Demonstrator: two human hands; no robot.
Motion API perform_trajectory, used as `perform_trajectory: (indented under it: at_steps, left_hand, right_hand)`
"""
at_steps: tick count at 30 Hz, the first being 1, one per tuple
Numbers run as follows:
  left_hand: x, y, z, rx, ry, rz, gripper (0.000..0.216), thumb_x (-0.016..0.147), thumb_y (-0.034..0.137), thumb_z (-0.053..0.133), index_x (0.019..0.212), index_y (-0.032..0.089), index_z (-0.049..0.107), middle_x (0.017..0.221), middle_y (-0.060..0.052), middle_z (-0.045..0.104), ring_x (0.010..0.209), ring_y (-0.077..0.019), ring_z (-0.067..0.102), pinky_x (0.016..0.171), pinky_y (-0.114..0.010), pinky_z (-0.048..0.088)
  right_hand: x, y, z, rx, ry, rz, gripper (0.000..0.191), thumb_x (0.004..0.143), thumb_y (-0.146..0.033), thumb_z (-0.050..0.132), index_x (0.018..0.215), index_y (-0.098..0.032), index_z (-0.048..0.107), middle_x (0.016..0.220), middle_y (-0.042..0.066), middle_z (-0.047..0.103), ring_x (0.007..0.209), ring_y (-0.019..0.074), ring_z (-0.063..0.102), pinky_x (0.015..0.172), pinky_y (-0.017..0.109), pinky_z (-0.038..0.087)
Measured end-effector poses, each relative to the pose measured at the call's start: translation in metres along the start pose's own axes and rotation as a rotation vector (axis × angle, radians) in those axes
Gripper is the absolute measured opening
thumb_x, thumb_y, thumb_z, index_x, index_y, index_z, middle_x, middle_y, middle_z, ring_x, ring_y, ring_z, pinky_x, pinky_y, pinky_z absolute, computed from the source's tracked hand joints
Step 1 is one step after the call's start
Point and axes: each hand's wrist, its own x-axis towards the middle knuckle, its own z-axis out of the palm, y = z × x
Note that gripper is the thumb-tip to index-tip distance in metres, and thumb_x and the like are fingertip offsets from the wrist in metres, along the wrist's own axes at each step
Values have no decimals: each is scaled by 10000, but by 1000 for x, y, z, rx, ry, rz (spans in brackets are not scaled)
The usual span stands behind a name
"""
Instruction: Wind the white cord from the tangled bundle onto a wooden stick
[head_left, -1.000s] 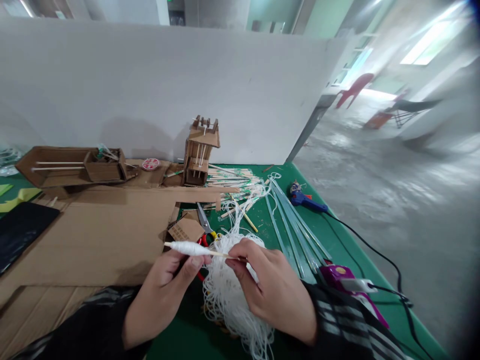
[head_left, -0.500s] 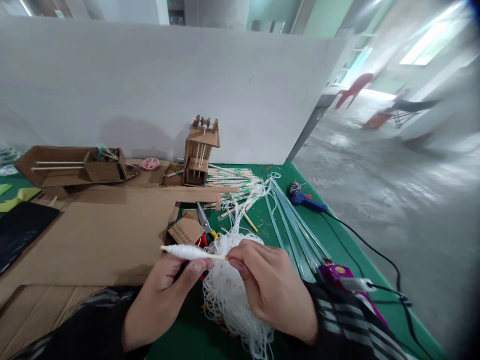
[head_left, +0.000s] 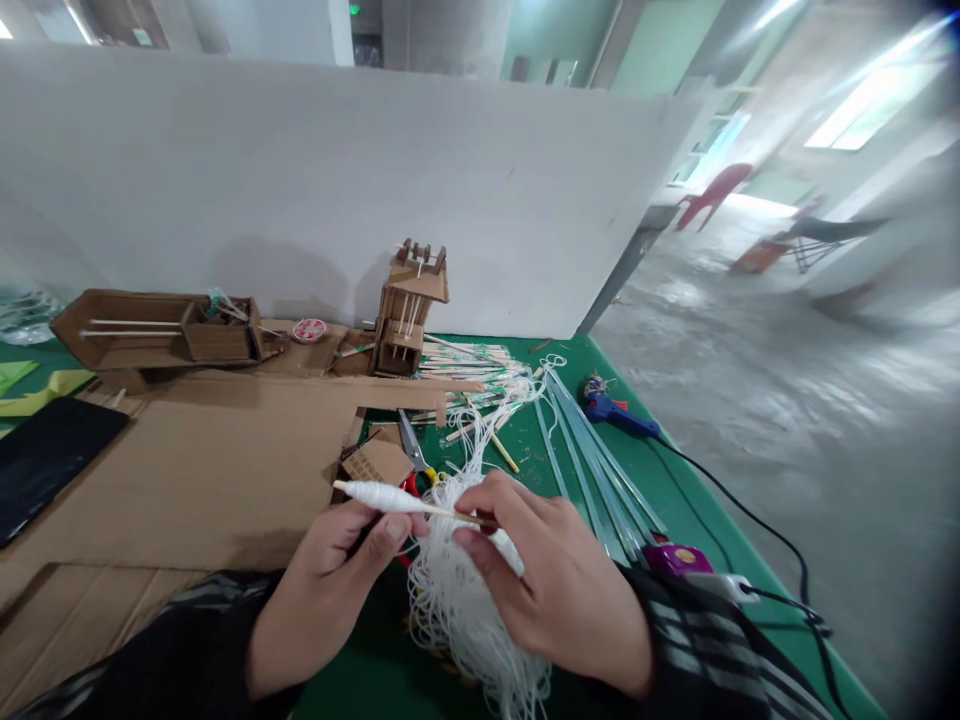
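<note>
A thin wooden stick wound with white string (head_left: 381,496) lies slantwise between my two hands, the winding thickest in its middle. My left hand (head_left: 337,570) pinches it from below, thumb and fingertips at the right end of the winding. On the bare right end, my right hand (head_left: 540,570) has its fingers around the stick, with thumb and index fingertip a little apart. A loose heap of white string (head_left: 457,600) lies under the hands, and strands run back from it across the table. Part of the heap is hidden by my right hand.
Scissors (head_left: 411,440) and cardboard scraps (head_left: 377,458) lie ahead. Behind are a cardboard tower (head_left: 409,310), a cardboard boat shape (head_left: 124,330) and thin sticks (head_left: 469,362). Clear glue sticks (head_left: 592,450), a blue glue gun (head_left: 619,412) and its cord are rightward; a black tablet-like slab (head_left: 56,465) is left.
My right thumb and index finger have moved apart from a pinch, and the stick's end now reaches further between the fingers. My left hand keeps its hold. The view has shifted slightly.
</note>
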Motion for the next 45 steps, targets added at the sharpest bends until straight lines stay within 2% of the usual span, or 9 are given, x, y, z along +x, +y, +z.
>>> perform_trajectory:
  at_steps: [7,12,18,25,28,31,35,41,45]
  left_hand:
    - [0,0,1,14,21,-22,350,888,460,566,850,167,755,809,-72,722,773,-205,632,701,-289,510]
    - [1,2,-1,-26,-13,-15,362,894,468,553,862,170,757,790,-63,722,760,-203,635,689,-286,513]
    - [0,3,-3,-18,-25,23,309,906,422,559,851,192,758,859,-62,721,827,-206,632,750,-288,509]
    - [2,4,-2,-116,-38,-13,296,900,443,568,867,221,761,553,0,583,849,-214,643,809,-300,504]
    - [2,3,-4,-92,-57,-5,285,906,427,568,869,224,763,691,-19,663,869,-200,640,815,-283,495]
    - [3,2,-4,-85,-66,-3,319,907,446,556,892,209,768,829,-42,712,837,-192,641,764,-273,505]
    - [3,4,-4,-91,-56,-16,372,888,486,564,902,183,780,754,-49,708,779,-198,647,709,-274,523]
    - [2,6,-4,-137,-82,-18,348,903,458,559,930,196,786,893,-65,751,849,-207,675,739,-274,547]
    - [4,3,-6,-97,-93,18,342,911,452,556,986,208,784,845,-50,749,834,-195,679,746,-263,547]
  right_hand:
    - [3,0,-1,9,-13,-45,150,943,-130,386,914,-192,519,795,22,628,654,146,569,576,267,375]
    - [6,-2,-1,0,-31,41,66,948,-225,465,948,-195,524,846,21,630,670,152,592,567,269,385]
    - [8,-2,0,-17,-26,-40,168,946,-139,380,905,-182,538,777,25,615,639,147,556,564,267,374]
    - [10,-5,1,3,-26,6,119,954,-198,427,905,-192,536,807,18,625,633,144,569,549,261,367]
    - [10,-3,2,-7,0,-68,179,952,-146,384,888,-185,547,740,13,608,627,148,554,559,268,354]
    - [10,-4,2,15,-22,-35,120,955,-186,426,940,-188,545,772,8,632,638,146,576,564,265,361]
    - [9,-4,3,2,-53,29,61,938,-194,469,969,-190,520,825,7,651,614,141,586,544,265,358]
    - [10,-2,2,13,3,-84,160,942,-129,390,906,-187,535,729,6,619,617,148,553,562,268,354]
    - [11,-4,2,3,-54,-1,65,941,-202,459,967,-192,518,856,21,636,678,157,589,563,267,356]
